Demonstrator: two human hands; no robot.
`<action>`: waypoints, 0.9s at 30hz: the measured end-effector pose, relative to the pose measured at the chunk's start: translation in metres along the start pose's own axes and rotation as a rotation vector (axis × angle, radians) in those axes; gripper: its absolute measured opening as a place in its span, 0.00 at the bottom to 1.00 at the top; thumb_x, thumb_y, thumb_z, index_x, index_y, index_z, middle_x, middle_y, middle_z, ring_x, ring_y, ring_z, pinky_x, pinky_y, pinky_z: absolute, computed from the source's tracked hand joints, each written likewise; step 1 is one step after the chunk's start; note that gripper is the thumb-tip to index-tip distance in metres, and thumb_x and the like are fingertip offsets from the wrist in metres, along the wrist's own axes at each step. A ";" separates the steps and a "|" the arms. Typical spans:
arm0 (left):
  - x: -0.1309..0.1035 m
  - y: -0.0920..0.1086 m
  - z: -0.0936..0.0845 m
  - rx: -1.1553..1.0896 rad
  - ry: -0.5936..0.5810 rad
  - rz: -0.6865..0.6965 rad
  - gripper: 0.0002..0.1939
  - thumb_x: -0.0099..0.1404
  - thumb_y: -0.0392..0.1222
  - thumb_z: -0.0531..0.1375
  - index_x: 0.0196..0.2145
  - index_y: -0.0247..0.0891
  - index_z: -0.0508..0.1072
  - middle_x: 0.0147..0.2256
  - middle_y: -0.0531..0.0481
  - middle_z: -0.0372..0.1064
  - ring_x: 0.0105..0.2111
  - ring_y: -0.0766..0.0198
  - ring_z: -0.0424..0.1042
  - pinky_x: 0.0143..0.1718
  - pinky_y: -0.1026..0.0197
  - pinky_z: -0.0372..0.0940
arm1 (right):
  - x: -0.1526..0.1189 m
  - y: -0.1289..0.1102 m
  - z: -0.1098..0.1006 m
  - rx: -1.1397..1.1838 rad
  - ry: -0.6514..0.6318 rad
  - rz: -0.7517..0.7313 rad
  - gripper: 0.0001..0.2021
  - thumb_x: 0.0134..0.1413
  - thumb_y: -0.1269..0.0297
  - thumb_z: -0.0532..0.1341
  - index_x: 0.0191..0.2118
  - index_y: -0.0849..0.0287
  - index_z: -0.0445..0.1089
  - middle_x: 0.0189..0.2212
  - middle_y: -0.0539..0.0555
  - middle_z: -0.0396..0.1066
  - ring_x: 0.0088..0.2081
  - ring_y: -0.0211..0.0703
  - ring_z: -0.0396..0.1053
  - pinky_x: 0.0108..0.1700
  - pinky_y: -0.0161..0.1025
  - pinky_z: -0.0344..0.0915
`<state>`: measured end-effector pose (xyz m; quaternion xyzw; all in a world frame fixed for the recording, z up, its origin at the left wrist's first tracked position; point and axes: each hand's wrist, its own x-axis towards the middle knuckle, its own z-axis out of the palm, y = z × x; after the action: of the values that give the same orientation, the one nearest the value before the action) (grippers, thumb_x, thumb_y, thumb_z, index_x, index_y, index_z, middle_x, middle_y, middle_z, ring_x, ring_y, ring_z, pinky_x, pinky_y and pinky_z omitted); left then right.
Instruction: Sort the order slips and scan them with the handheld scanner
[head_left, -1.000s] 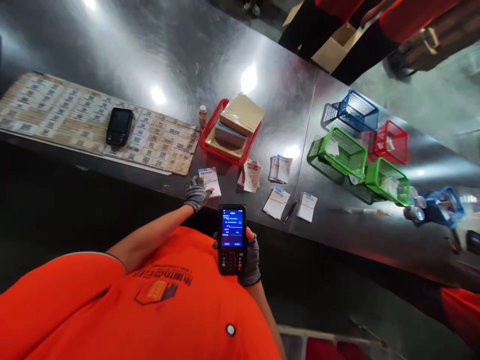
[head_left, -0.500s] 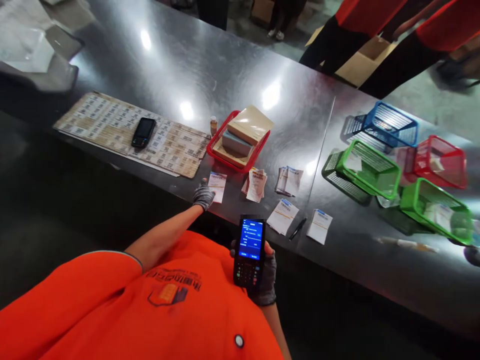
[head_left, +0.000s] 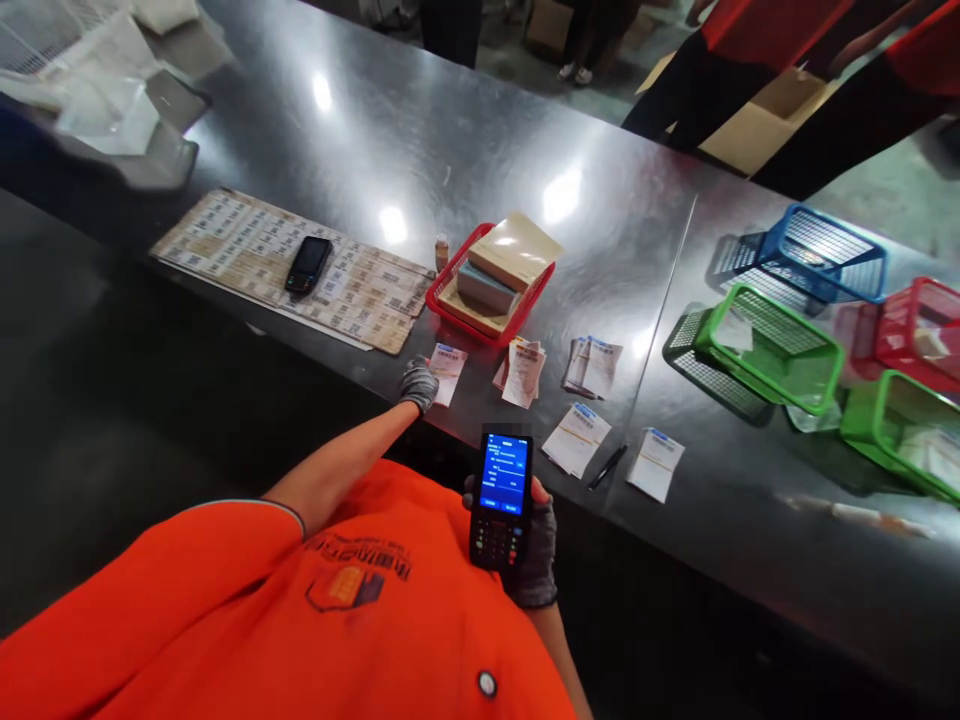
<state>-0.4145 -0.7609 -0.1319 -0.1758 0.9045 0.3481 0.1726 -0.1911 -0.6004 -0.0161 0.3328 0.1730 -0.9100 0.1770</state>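
Observation:
In my gloved right hand (head_left: 536, 550), close to my body, is a handheld scanner terminal (head_left: 500, 500) with a lit blue screen and a keypad. My gloved left hand (head_left: 419, 386) is at the table's front edge, its fingers curled in at the left side of a bundle of paper slips (head_left: 450, 372). The bundle lies on the table, and the fingertips are partly hidden. To its right are more slip bundles: one with reddish edges (head_left: 523, 374), a thicker pile (head_left: 594, 366), a banded one (head_left: 577, 438) and another (head_left: 655, 464). A black pen (head_left: 608, 467) lies between the last two.
A red basket (head_left: 480, 333) holds boxes, with a small bottle (head_left: 442, 252) beside it. A second scanner (head_left: 309, 264) rests on a barcode-covered board (head_left: 225, 245). Green (head_left: 780, 350), blue (head_left: 829, 255) and red baskets stand at right. People in red stand across the metal table (head_left: 480, 130).
The view has shifted, so the table's things appear farther right. My left hand's fingers look more curled at the slips' edge. My right hand still holds the scanner.

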 end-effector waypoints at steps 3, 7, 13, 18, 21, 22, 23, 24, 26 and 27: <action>-0.005 0.003 -0.004 -0.123 -0.056 0.004 0.17 0.61 0.27 0.62 0.49 0.30 0.74 0.44 0.39 0.79 0.46 0.53 0.79 0.52 0.53 0.72 | -0.004 -0.001 0.001 0.009 0.008 -0.016 0.29 0.49 0.44 0.72 0.47 0.64 0.80 0.39 0.61 0.85 0.36 0.49 0.83 0.40 0.41 0.79; -0.021 0.006 -0.019 -0.326 -0.244 0.043 0.16 0.64 0.35 0.61 0.49 0.29 0.75 0.37 0.40 0.81 0.38 0.53 0.81 0.45 0.49 0.76 | -0.014 0.000 0.000 0.019 0.000 -0.023 0.28 0.52 0.43 0.70 0.48 0.64 0.79 0.41 0.62 0.84 0.37 0.50 0.83 0.35 0.40 0.79; -0.047 0.009 -0.056 -0.443 -0.531 0.191 0.16 0.66 0.42 0.59 0.47 0.34 0.80 0.40 0.35 0.81 0.47 0.46 0.80 0.50 0.47 0.75 | -0.023 0.001 0.001 0.069 -0.018 -0.026 0.28 0.54 0.42 0.70 0.49 0.62 0.79 0.42 0.60 0.84 0.38 0.50 0.83 0.34 0.40 0.77; -0.058 0.027 -0.059 -0.469 -0.785 0.250 0.22 0.65 0.46 0.57 0.52 0.38 0.80 0.47 0.34 0.80 0.53 0.44 0.78 0.51 0.45 0.74 | -0.026 0.007 0.003 0.111 -0.028 -0.084 0.30 0.54 0.39 0.68 0.47 0.64 0.79 0.40 0.60 0.84 0.35 0.47 0.82 0.32 0.38 0.76; -0.060 0.035 -0.043 -0.454 -0.901 0.274 0.25 0.60 0.56 0.61 0.49 0.40 0.82 0.47 0.35 0.80 0.54 0.43 0.77 0.52 0.45 0.74 | -0.035 0.014 -0.002 0.166 -0.020 -0.131 0.36 0.50 0.34 0.68 0.46 0.67 0.79 0.35 0.59 0.84 0.32 0.45 0.81 0.31 0.37 0.75; -0.061 0.037 -0.035 -0.463 -0.922 0.282 0.27 0.58 0.60 0.63 0.48 0.41 0.82 0.46 0.36 0.80 0.53 0.43 0.77 0.52 0.46 0.74 | -0.040 0.016 -0.005 0.194 -0.018 -0.156 0.37 0.47 0.33 0.70 0.45 0.67 0.79 0.35 0.58 0.84 0.33 0.45 0.82 0.31 0.37 0.76; -0.062 0.039 -0.024 -0.461 -0.960 0.284 0.28 0.56 0.62 0.63 0.48 0.43 0.83 0.45 0.38 0.81 0.53 0.43 0.77 0.52 0.46 0.74 | -0.046 0.018 -0.009 0.228 -0.014 -0.195 0.36 0.45 0.34 0.71 0.45 0.67 0.79 0.37 0.58 0.84 0.34 0.45 0.82 0.31 0.37 0.76; -0.065 0.042 -0.013 -0.447 -1.004 0.299 0.30 0.56 0.65 0.62 0.48 0.43 0.83 0.44 0.38 0.81 0.51 0.42 0.77 0.51 0.45 0.74 | -0.052 0.018 -0.015 0.263 -0.010 -0.247 0.35 0.44 0.36 0.73 0.45 0.65 0.79 0.39 0.57 0.85 0.35 0.46 0.82 0.32 0.38 0.77; -0.075 0.049 0.012 -0.402 -1.051 0.336 0.31 0.56 0.68 0.60 0.46 0.44 0.83 0.42 0.38 0.81 0.50 0.41 0.78 0.49 0.44 0.75 | -0.068 0.020 -0.031 0.328 0.006 -0.372 0.32 0.43 0.39 0.75 0.45 0.62 0.79 0.40 0.56 0.85 0.36 0.46 0.83 0.34 0.39 0.78; -0.082 0.053 0.024 -0.356 -1.031 0.363 0.31 0.56 0.69 0.61 0.45 0.45 0.84 0.41 0.38 0.81 0.48 0.41 0.79 0.49 0.43 0.75 | -0.077 0.021 -0.043 0.354 0.023 -0.435 0.31 0.44 0.39 0.75 0.45 0.61 0.80 0.41 0.55 0.85 0.36 0.45 0.83 0.35 0.39 0.78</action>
<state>-0.3608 -0.6912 -0.0832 0.1483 0.6465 0.5599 0.4966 -0.1035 -0.5844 -0.0002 0.3240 0.0805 -0.9388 -0.0853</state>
